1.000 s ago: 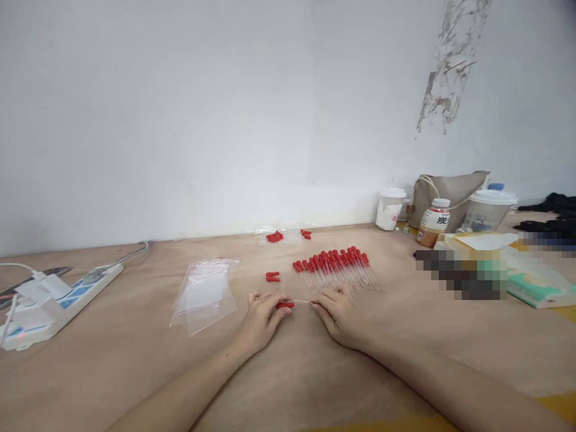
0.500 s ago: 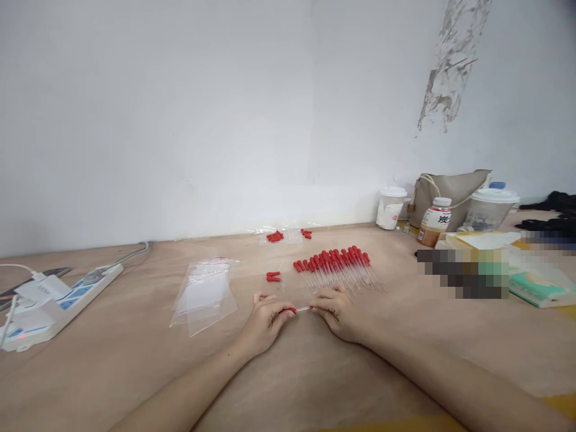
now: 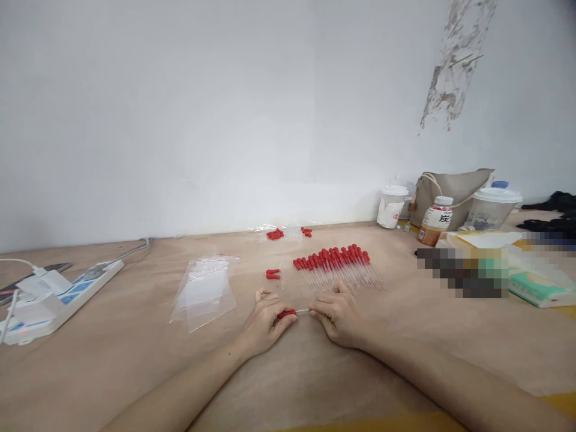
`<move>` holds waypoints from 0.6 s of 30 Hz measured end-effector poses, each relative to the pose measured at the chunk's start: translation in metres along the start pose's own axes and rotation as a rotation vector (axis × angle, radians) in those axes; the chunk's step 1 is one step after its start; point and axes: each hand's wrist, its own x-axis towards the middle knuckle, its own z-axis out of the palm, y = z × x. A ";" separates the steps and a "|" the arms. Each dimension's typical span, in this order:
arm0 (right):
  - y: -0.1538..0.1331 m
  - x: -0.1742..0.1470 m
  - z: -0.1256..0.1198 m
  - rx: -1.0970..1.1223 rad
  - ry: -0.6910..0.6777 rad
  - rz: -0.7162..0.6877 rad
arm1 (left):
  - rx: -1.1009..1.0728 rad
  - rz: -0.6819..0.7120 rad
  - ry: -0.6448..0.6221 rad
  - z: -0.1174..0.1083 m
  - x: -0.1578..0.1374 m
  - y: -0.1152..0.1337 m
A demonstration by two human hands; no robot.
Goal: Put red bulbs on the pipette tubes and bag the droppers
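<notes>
low in the middle of the frame, the left hand (image 3: 263, 322) pinches a red bulb (image 3: 287, 314) between thumb and fingers, and the right hand (image 3: 341, 316) grips the thin clear tube (image 3: 303, 311) running from it. red-topped droppers (image 3: 333, 260) lie just above, plastic bags (image 3: 206, 293) at center left.

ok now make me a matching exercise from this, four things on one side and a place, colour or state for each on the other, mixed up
Things:
1. left hand
2. right hand
3. clear bags
4. power strip

Descriptions:
A. pinching the thin tube
B. white with blue patches, at the far left
C. closed around a red bulb
D. see-through, lying flat and overlapping

Pairs: 1-C; 2-A; 3-D; 4-B
</notes>
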 end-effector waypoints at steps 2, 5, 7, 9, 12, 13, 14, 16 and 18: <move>-0.002 0.000 0.000 0.021 -0.008 0.015 | 0.006 0.023 -0.002 0.000 0.000 0.000; -0.005 0.001 0.000 0.048 -0.032 0.033 | 0.013 0.037 -0.007 0.000 0.000 0.001; -0.007 0.002 0.000 0.055 -0.042 0.043 | 0.019 0.037 -0.021 0.000 0.000 0.002; -0.009 0.003 0.000 0.062 -0.044 0.059 | 0.024 0.041 -0.028 0.000 0.001 0.001; -0.011 0.005 -0.001 0.063 -0.044 0.093 | 0.037 0.049 -0.030 0.000 0.004 -0.003; -0.012 0.006 -0.002 0.057 -0.048 0.104 | 0.046 0.054 -0.029 -0.001 0.005 -0.005; -0.013 0.008 -0.004 0.046 -0.053 0.110 | 0.058 0.058 -0.024 -0.002 0.007 -0.006; -0.015 0.010 -0.007 0.012 -0.064 0.112 | 0.088 0.056 -0.008 -0.005 0.009 -0.009; -0.017 0.012 -0.012 -0.033 -0.073 0.099 | 0.111 0.043 0.006 -0.007 0.011 -0.010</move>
